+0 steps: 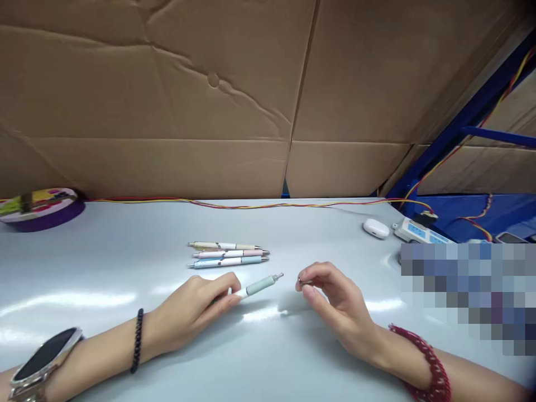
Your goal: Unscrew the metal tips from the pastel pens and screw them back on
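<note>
My left hand (205,304) is closed around a white and mint-green pen (260,285), which tilts up to the right above the table. A thin refill end and narrow threaded part show bare at its front, without a metal cone. Between the thumb and fingers of my right hand (335,301) is a small silver pen tip (305,281), mostly covered by the fingers and apart from the pen. Behind the left hand three pens lie side by side: a cream pen (226,245), a pink pen (232,254) and a blue pen (230,262).
A white earbud case (376,228) and a power strip (421,230) are at the back right. A purple round box (46,215) stands at the far left. Red and yellow wires (234,206) run along the back edge, before a cardboard wall (167,111). A blurred-out patch covers the right side.
</note>
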The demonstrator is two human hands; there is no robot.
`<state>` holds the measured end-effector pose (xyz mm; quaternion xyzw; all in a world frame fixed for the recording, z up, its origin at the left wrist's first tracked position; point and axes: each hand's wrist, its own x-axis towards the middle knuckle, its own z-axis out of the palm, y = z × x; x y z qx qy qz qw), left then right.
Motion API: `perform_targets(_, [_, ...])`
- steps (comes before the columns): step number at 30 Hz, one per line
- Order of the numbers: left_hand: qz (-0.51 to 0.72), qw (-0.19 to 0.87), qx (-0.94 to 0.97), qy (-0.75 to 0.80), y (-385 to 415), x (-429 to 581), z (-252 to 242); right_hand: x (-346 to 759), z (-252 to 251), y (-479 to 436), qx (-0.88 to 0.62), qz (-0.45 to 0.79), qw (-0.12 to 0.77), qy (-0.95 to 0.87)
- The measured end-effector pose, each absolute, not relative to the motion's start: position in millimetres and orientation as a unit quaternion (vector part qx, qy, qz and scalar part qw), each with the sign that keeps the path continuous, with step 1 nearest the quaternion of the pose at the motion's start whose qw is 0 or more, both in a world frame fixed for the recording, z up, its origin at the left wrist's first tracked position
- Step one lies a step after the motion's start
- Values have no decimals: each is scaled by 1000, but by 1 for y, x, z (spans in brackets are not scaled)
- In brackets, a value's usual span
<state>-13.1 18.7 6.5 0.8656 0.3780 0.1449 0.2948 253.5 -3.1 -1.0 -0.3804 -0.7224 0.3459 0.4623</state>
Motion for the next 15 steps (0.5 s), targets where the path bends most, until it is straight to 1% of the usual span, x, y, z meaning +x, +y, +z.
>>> perform_targets(3, [139,313,858,382,20,-12,5,249,-1,-4,-388,371,428,-727])
perform_targets(6, [129,308,863,380,20,-12,5,247,-1,-3,-402,382,424,-716])
perform_targets(10, [123,303,867,376,20,-13,5,246,1,-1,-408,366,403,-733])
perform_targets(15, [115,303,873,364,21,-13,4,245,2,2,-378,342,384,-770])
